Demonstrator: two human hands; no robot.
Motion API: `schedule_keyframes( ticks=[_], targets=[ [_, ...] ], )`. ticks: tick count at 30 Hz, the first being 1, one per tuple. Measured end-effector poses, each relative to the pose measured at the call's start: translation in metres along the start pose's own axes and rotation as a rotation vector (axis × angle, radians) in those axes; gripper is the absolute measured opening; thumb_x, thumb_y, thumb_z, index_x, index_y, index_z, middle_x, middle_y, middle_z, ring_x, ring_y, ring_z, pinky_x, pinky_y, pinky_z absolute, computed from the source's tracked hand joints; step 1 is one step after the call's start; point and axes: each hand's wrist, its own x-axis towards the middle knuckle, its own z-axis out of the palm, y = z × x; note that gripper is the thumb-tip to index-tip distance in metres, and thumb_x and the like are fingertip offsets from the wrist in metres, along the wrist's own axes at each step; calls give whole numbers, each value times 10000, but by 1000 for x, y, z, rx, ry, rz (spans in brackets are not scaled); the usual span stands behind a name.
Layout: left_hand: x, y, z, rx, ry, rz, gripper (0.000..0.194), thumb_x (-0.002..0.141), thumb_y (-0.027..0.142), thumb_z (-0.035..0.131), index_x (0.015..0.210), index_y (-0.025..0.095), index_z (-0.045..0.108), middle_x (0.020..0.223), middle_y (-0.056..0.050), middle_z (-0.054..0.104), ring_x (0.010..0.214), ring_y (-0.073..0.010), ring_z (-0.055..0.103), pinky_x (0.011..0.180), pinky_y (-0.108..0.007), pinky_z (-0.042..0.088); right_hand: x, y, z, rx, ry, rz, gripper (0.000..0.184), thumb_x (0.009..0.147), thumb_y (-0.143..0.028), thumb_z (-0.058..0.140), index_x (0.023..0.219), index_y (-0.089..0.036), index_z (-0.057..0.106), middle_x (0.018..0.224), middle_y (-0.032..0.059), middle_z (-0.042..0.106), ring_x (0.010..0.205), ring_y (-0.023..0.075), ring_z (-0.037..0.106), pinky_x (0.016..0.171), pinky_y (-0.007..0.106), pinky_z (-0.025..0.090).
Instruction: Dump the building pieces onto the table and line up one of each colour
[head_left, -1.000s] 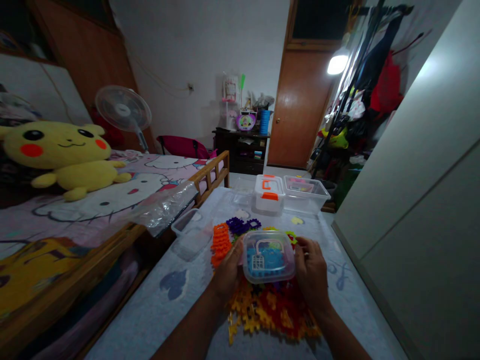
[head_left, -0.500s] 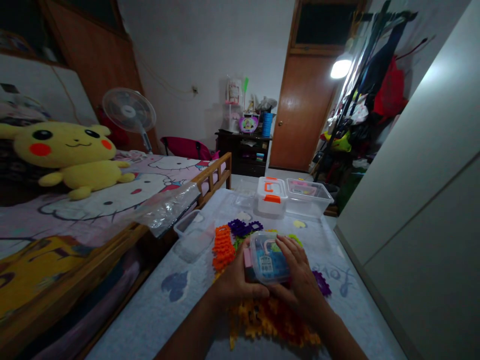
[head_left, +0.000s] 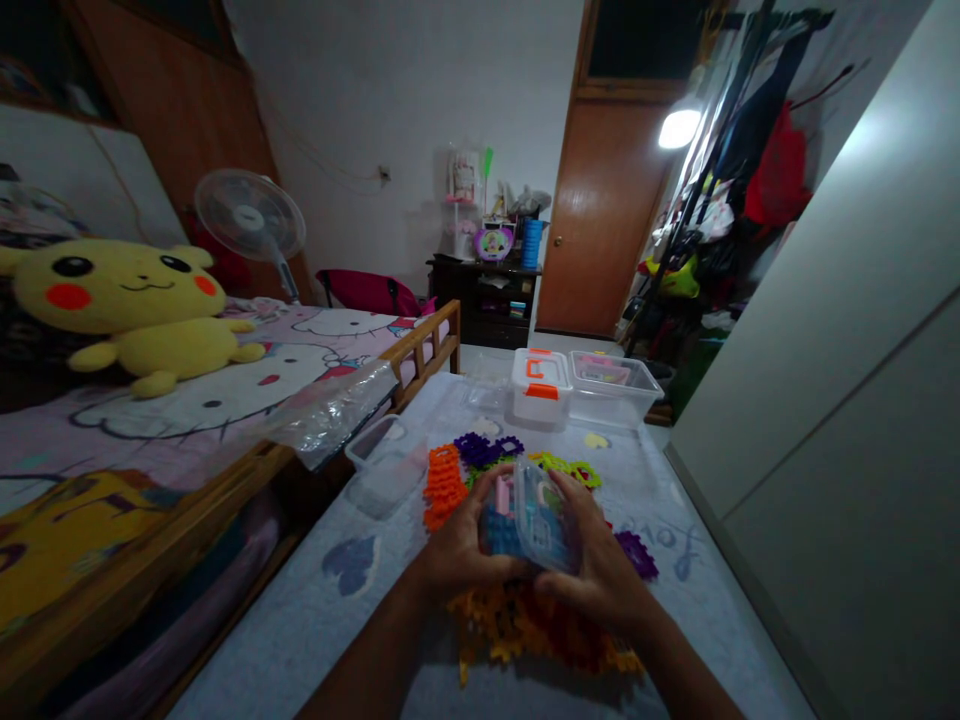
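Note:
Both my hands are wrapped round a small clear plastic box (head_left: pixel 541 515) with blue pieces inside and a pink latch on its left side. My left hand (head_left: pixel 466 545) grips the left side, and my right hand (head_left: pixel 598 552) clasps the right. The box is tilted above interlocking plastic pieces on the bed-like surface. Orange pieces (head_left: pixel 444 488) lie in a row to the left, dark purple ones (head_left: pixel 480 449) beyond. Yellow-green pieces (head_left: pixel 581 470) sit behind the right hand, a purple piece (head_left: pixel 636 555) beside it. Yellow-orange pieces (head_left: pixel 499 625) spread beneath my wrists.
A white lidded box with orange latches (head_left: pixel 541 388) and an open clear bin (head_left: pixel 615 388) stand at the far end. Another clear container (head_left: pixel 375 465) lies at the left edge. A wooden bed rail (head_left: pixel 247 470) runs along the left, a pale cabinet (head_left: pixel 840 400) along the right.
The box has turned in my hands, its lid now tipping toward the right and its left side with the blue pieces showing more. The view has shifted slightly.

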Motion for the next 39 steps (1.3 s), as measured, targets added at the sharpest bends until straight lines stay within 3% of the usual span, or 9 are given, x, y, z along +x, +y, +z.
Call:
schedule_keyframes(
  ticks=[4,9,13,17,22,26,31,35,39],
  targets=[
    [1,-1,-1,-167,4,90,1062,586,286,873,1474,328,292,1420,-118,491,1203,-336,576,937,-416,512,-2,-1,3,233,16,98,1025,717,-682,699,1536,-214,299,1541,172,403,1402,383,399,1136,548,344],
    [4,-4,-5,-258,140,118,944,659,357,836,1431,296,295,1353,-123,539,1165,-324,597,921,-429,515,2,-2,-3,450,66,184,968,777,-780,542,1531,-230,283,1547,158,411,1385,355,438,1104,513,399],
    [4,-4,-9,-258,340,151,699,762,437,752,1332,241,398,1237,-101,599,1060,-270,640,913,-408,521,5,1,-10,465,141,228,976,751,-768,589,1516,-239,292,1503,173,462,1321,355,510,1067,512,440],
    [4,2,-12,-205,472,169,659,719,461,786,1226,234,431,1026,-34,638,879,-213,665,800,-352,556,6,11,-10,402,188,239,943,757,-697,634,1505,-231,298,1493,173,455,1331,353,490,1078,511,426],
    [7,20,-11,11,407,110,790,659,481,815,1293,198,438,1136,-99,656,966,-265,663,812,-372,552,6,24,-7,255,169,236,937,738,-679,653,1491,-224,330,1485,152,432,1358,370,435,1110,525,382],
    [17,37,3,448,331,52,881,615,479,836,1368,174,495,1331,-163,591,1173,-351,589,985,-474,475,5,35,-6,230,198,222,934,733,-698,644,1481,-219,355,1493,154,418,1376,378,405,1144,546,328],
    [29,49,21,871,198,131,904,578,499,851,1364,163,556,1391,-189,567,1291,-399,501,1092,-549,372,4,46,-8,300,216,226,938,769,-722,590,1501,-207,310,1537,167,374,1411,368,370,1163,560,291],
    [32,54,18,881,224,174,892,604,515,835,1371,161,549,1386,-196,571,1279,-388,521,1077,-542,394,4,46,-9,318,219,233,947,769,-727,584,1509,-212,293,1558,158,358,1439,357,332,1183,557,251],
    [31,61,3,754,397,195,885,614,525,831,1369,167,540,1361,-184,587,1240,-370,554,1051,-530,416,3,42,-8,331,194,243,963,778,-704,581,1528,-196,253,1579,164,320,1436,352,337,1172,550,281]
  ],
)
